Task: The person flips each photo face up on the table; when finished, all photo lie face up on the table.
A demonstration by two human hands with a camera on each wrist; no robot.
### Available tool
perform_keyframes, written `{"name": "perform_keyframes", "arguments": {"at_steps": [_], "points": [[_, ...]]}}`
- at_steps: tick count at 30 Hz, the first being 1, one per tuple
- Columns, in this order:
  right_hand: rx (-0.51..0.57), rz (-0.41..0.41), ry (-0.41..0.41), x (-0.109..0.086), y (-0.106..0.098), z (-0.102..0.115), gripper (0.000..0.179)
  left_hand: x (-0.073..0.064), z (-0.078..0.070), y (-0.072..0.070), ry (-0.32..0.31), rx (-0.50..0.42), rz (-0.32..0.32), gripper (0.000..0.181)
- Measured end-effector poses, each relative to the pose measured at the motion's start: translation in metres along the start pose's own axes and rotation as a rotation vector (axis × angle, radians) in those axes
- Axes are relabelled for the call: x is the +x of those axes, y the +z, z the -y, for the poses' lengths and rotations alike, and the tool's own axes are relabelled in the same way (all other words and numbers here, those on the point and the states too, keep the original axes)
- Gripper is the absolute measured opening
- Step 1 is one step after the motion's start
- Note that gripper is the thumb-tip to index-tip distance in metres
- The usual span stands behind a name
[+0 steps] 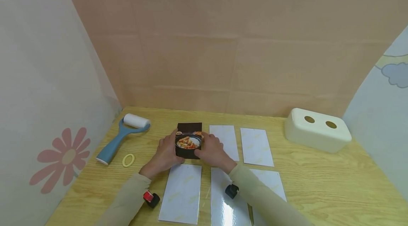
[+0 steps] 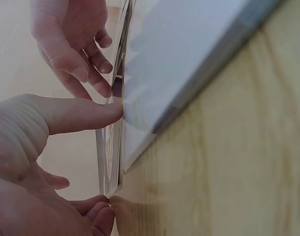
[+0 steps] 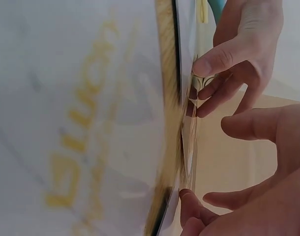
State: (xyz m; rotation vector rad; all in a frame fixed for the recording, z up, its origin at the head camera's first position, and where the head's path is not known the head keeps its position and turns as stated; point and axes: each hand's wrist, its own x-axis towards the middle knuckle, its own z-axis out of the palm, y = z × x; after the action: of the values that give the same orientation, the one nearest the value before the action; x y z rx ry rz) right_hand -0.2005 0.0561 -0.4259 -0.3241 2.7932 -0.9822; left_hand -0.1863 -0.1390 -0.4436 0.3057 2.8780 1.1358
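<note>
Tan backdrop (image 1: 239,59), wood-grain table (image 1: 322,187); fingers (image 1: 201,153) hold card (image 1: 188,143).

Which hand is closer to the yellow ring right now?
Left. The left hand is right of the yellow ring, at the left edge of the picture card; the right hand is farther off, at its right edge.

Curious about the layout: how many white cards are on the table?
5: back left card, back right card, front left card, front middle card, front right card. The right sleeve partly hides the last two; others may be hidden.
</note>
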Motion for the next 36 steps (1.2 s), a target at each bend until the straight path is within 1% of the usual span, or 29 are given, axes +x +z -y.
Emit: {"name": "perform_keyframes", "arguments": {"at_steps": [3,7,11,13,17,19,21,25,28,33,36], "points": [[-0.021,0.000,-0.005,-0.001,0.001,-0.001,0.074,0.000,-0.001,0.001,-0.024,0.015,0.011,0.114],[-0.012,0.001,-0.002,-0.004,-0.002,-0.001,0.072,0.000,-0.002,0.001,-0.040,0.007,0.017,0.112],[0.029,-0.020,-0.014,-0.007,-0.006,-0.002,0.067,-0.001,-0.004,0.001,-0.044,0.017,0.005,0.101],[0.062,-0.036,-0.029,-0.008,-0.007,-0.003,0.062,-0.002,-0.008,0.001,-0.034,0.035,-0.014,0.093],[0.144,-0.076,-0.071,-0.011,-0.011,-0.005,0.050,-0.003,-0.020,0.003,0.046,0.083,-0.062,0.077],[0.171,-0.094,-0.097,-0.014,-0.014,-0.005,0.048,-0.004,-0.027,0.004,0.101,0.118,-0.074,0.070],[0.178,-0.111,-0.129,-0.017,-0.018,-0.007,0.047,-0.005,-0.034,0.006,0.152,0.161,-0.073,0.064],[0.116,-0.156,-0.200,-0.022,-0.025,-0.015,0.047,-0.007,-0.043,0.009,0.224,0.245,-0.054,0.058],[0.061,-0.196,-0.242,-0.026,-0.028,-0.024,0.046,-0.008,-0.048,0.013,0.251,0.276,-0.032,0.057],[-0.028,-0.235,-0.275,-0.035,-0.033,-0.040,0.044,-0.009,-0.054,0.021,0.290,0.301,-0.024,0.050],[-0.079,-0.224,-0.264,-0.040,-0.036,-0.049,0.046,-0.010,-0.057,0.025,0.305,0.296,-0.021,0.048]]}}
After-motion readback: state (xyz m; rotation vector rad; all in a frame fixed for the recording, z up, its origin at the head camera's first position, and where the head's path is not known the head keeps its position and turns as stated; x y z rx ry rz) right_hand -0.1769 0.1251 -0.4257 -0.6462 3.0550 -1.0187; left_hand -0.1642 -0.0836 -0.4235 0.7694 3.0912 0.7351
